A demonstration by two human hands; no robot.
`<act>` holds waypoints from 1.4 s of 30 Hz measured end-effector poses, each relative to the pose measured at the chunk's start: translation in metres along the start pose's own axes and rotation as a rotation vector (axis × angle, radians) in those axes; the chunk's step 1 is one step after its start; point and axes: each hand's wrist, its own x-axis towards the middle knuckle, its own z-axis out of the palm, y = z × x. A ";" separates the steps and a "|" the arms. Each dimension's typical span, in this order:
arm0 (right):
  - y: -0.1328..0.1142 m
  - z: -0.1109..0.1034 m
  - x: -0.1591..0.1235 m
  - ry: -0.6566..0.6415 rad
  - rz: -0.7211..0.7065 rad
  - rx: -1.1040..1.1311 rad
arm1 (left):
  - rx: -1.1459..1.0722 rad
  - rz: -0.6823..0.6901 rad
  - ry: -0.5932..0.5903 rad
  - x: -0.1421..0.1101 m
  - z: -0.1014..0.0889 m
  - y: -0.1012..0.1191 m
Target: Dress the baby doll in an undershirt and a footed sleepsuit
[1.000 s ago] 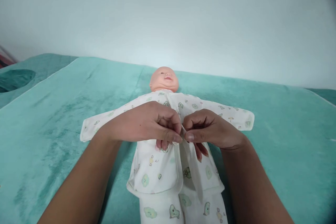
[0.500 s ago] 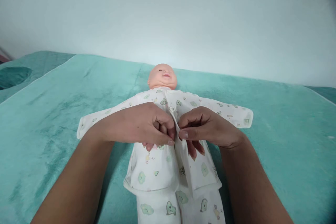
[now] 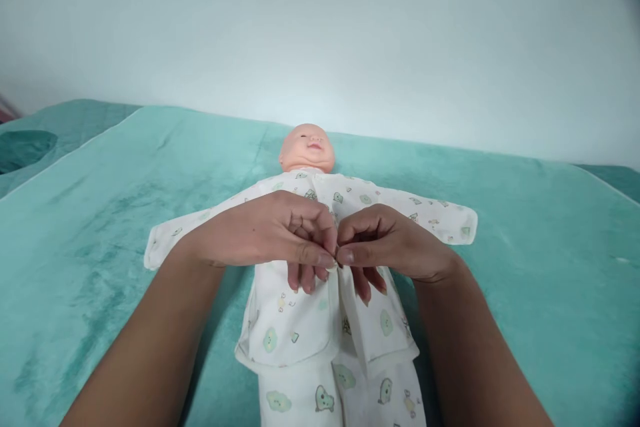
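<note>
A baby doll [image 3: 307, 149] lies on its back, dressed in a white printed jacket [image 3: 295, 320] and matching trousers [image 3: 300, 400]. Over the middle of its chest, my left hand [image 3: 295, 237] pinches the jacket's front edge between thumb and forefinger. My right hand [image 3: 380, 243] pinches the opposite front edge, its fingertips meeting those of the left. Whatever fastener lies between the fingertips is mostly hidden. Below the hands the two front panels hang apart, showing a gap down to the hem. Both jacket sleeves stretch out sideways.
A teal plush blanket [image 3: 540, 293] spreads beneath the doll, wrinkled at the left. Behind its far edge rises a pale wall [image 3: 320, 33]. More teal cloth [image 3: 75, 120] lies at the far left.
My left hand has shifted slightly right, and its fingertips now meet my right hand's at the jacket front. The two edges are drawn together there. The view has moved slightly.
</note>
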 end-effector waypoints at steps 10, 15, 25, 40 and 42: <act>-0.006 0.001 -0.002 -0.024 -0.003 -0.046 | -0.029 0.054 0.017 -0.001 0.004 -0.001; -0.005 -0.002 -0.005 -0.048 -0.046 -0.055 | 0.020 0.061 0.019 -0.002 0.004 -0.003; -0.008 0.004 -0.005 0.024 0.029 -0.129 | 0.005 0.066 0.016 0.000 0.003 -0.006; -0.016 0.017 -0.003 0.071 0.035 -0.290 | 0.028 0.028 0.072 0.001 0.008 -0.004; -0.019 0.021 -0.003 0.060 0.010 -0.289 | 0.043 0.019 0.092 0.002 0.009 -0.003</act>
